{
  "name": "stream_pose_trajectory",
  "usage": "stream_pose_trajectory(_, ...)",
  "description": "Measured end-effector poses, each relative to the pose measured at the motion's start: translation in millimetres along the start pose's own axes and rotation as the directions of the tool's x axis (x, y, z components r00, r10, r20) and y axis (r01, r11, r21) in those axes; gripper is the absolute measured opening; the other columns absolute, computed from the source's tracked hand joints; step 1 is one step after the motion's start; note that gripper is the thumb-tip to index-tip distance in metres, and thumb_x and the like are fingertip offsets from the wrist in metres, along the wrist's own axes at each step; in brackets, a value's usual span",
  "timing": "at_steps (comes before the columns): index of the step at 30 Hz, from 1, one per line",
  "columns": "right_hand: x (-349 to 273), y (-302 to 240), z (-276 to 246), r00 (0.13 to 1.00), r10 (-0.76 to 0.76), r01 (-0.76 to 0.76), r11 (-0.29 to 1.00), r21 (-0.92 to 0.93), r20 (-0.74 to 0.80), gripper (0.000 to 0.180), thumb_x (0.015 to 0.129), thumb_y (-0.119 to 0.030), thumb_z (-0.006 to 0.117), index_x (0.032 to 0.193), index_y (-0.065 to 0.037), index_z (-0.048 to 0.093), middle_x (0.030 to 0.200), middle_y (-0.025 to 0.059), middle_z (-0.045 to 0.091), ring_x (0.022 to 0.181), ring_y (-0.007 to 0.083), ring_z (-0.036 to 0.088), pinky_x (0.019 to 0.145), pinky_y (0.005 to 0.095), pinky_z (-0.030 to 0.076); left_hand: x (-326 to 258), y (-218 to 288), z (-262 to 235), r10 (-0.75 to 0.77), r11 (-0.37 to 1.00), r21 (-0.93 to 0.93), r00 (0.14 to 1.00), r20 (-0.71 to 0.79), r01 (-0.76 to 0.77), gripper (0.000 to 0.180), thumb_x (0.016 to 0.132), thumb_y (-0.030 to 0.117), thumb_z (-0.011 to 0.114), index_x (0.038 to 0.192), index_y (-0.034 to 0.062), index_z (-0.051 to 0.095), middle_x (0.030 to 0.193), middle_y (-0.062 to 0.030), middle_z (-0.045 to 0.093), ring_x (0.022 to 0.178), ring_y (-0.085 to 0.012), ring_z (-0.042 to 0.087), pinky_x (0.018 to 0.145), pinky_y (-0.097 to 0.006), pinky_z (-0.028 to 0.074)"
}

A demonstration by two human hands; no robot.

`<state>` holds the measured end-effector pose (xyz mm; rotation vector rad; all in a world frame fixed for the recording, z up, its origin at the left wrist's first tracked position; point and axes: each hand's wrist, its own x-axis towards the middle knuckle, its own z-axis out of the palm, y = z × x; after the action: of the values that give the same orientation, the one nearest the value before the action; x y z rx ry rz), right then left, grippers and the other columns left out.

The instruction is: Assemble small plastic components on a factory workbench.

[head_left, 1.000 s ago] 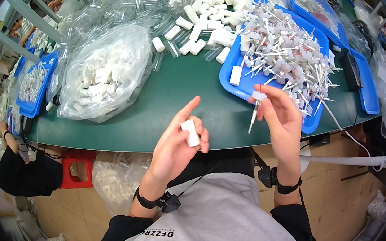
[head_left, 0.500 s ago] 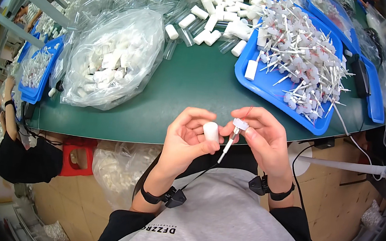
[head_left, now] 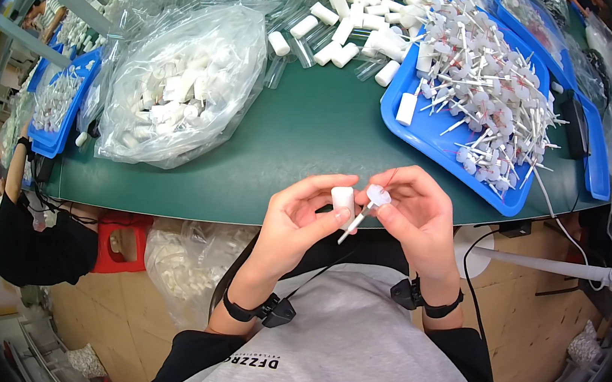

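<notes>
My left hand point(head_left: 301, 217) is closed round a white cylinder point(head_left: 343, 200), thumb at its lower side. In my right hand point(head_left: 418, 213), the thumb and fingers pinch a thin white stem piece point(head_left: 362, 216) by its pale round cap point(head_left: 378, 195). The stem slants down to the left, its tip just below the cylinder. A fine red thread rises from the cap. Both hands are close together in front of the near table edge, and the two parts appear slightly apart.
A blue tray point(head_left: 438, 157) heaped with similar stem pieces stands at the right. A clear bag point(head_left: 121, 125) of white cylinders lies on the green table point(head_left: 306, 119) at the left. Loose cylinders and clear tubes lie behind. A co-worker point(head_left: 51, 245) sits far left beside a red stool point(head_left: 121, 245).
The cylinder in my left hand has tilted and risen slightly. My right hand has brought the stem piece a little left, its tip now higher and nearer the cylinder.
</notes>
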<state>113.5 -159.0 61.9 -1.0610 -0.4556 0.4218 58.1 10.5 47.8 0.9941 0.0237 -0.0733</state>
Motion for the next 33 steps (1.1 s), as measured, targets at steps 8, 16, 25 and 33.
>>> stream_pose_trajectory(8, 4, 2, 6, 0.935, -0.325, 0.333, 0.665, -0.668, 0.142, 0.028, 0.072, -0.004, 0.074, 0.099, -0.002, 0.064, 0.096, 0.0076, 0.066, 0.087, 0.0232, 0.058, 0.076, 0.0318, 0.047, -1, 1, -3, -0.005, 0.994, 0.112, 0.999, -0.038, 0.009, 0.038, 0.084, -0.007, 0.059, 0.122, -0.0105, 0.051, 0.117, -0.0188, 0.058, 0.107, -0.0225, 0.058, 0.088, -0.033, 0.052)
stream_pose_trajectory(16, 7, -2, 5, 0.922, -0.338, 0.357, 0.557, -0.75, 0.189, 0.025, 0.073, -0.006, 0.073, 0.097, -0.002, 0.065, 0.095, 0.0071, 0.066, 0.085, 0.025, 0.058, 0.075, 0.0332, 0.047, -2, 9, 1, -0.056, 0.993, 0.099, 0.995, -0.076, 0.064, 0.038, 0.086, -0.006, 0.058, 0.123, -0.0109, 0.05, 0.116, -0.0196, 0.058, 0.106, -0.0217, 0.059, 0.085, -0.032, 0.054)
stream_pose_trajectory(25, 12, 6, 5, 0.883, -0.431, 0.382, 0.432, -0.817, 0.185, 0.024, 0.069, -0.005, 0.074, 0.091, -0.002, 0.064, 0.086, 0.0075, 0.063, 0.076, 0.0241, 0.054, 0.068, 0.0317, 0.045, -4, 2, 10, 0.025, 0.981, 0.194, 0.996, -0.088, -0.007, 0.037, 0.086, -0.008, 0.056, 0.122, -0.0086, 0.052, 0.11, -0.0164, 0.06, 0.105, -0.0221, 0.059, 0.087, -0.033, 0.055)
stream_pose_trajectory(33, 11, 14, 5, 0.988, -0.136, 0.098, 0.913, -0.396, -0.067, 0.015, 0.081, -0.003, 0.066, 0.096, 0.0, 0.063, 0.087, 0.0062, 0.059, 0.081, 0.0136, 0.053, 0.072, 0.027, 0.044, -2, 5, 16, -0.013, 0.99, 0.14, 0.996, -0.094, 0.026, 0.046, 0.085, -0.009, 0.054, 0.13, -0.0067, 0.043, 0.106, -0.0171, 0.06, 0.098, -0.0207, 0.062, 0.083, -0.035, 0.057)
